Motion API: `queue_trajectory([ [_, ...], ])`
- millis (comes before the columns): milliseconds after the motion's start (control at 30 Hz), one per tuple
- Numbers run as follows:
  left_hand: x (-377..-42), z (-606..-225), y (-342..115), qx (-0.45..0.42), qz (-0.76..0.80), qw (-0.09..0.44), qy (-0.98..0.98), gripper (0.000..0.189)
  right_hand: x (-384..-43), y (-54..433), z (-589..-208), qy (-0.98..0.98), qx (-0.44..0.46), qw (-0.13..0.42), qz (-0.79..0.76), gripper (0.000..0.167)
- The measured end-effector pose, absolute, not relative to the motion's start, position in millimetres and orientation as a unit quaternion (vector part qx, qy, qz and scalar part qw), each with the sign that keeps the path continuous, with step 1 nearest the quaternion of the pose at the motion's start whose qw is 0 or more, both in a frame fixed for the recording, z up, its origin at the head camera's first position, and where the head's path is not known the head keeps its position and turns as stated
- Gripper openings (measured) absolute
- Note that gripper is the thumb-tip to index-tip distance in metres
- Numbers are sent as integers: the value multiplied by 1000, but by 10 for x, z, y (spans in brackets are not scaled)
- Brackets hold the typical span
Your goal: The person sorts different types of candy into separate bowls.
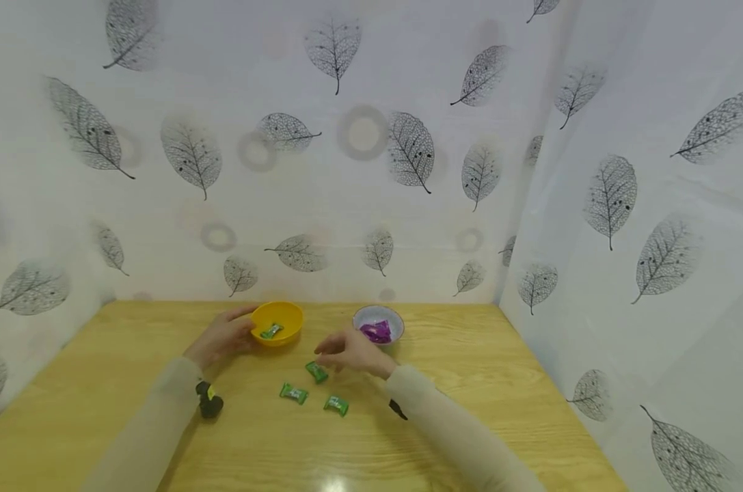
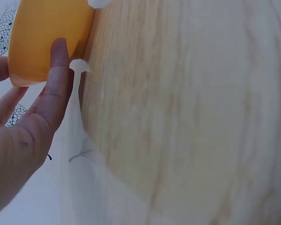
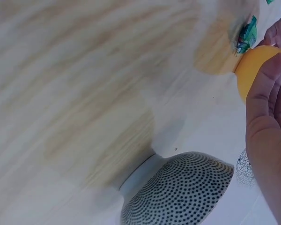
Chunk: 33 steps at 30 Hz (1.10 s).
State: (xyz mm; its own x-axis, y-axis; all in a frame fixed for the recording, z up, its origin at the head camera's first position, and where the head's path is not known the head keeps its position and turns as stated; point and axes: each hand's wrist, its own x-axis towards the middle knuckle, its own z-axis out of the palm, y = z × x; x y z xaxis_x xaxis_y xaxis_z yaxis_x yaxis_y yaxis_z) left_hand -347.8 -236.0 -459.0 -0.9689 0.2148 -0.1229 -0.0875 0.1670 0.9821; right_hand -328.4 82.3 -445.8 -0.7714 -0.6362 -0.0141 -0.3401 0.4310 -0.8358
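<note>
Left hand [image 1: 222,336]: fingers gripping yellow bowl [image 1: 290,325] by its side. Right hand [image 1: 354,352]: fingers loosely bent, slightly parted; green-wrapped candy [image 1: 316,372] just below them.

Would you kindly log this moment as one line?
left hand: holds yellow bowl, green candy inside | right hand: near three green candies on table | dotted bowl: purple candy

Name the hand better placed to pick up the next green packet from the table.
Probably the right hand: it is right by the nearest green packet and appears to hold nothing. The left hand is occupied, gripping the yellow bowl.
</note>
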Motion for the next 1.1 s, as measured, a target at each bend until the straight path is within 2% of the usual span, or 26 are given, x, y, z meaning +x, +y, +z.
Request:
queue_trajectory([
  [367,-3465,-4605,-2381,36,636,105,763,56,-3193,1104,-4506,830,-316,185,-420,27],
  [667,-3490,-4613,-2374,32,650,115,751,58,-3162,1265,-4522,825,-347,207,-395,25],
  [867,-3496,-4620,-2373,32,657,121,744,58,-3109,1304,-4590,814,-365,245,-379,23],
  [1100,-3493,-4620,-2367,35,651,121,749,58,-3081,1268,-4671,819,-372,242,-365,25],
])
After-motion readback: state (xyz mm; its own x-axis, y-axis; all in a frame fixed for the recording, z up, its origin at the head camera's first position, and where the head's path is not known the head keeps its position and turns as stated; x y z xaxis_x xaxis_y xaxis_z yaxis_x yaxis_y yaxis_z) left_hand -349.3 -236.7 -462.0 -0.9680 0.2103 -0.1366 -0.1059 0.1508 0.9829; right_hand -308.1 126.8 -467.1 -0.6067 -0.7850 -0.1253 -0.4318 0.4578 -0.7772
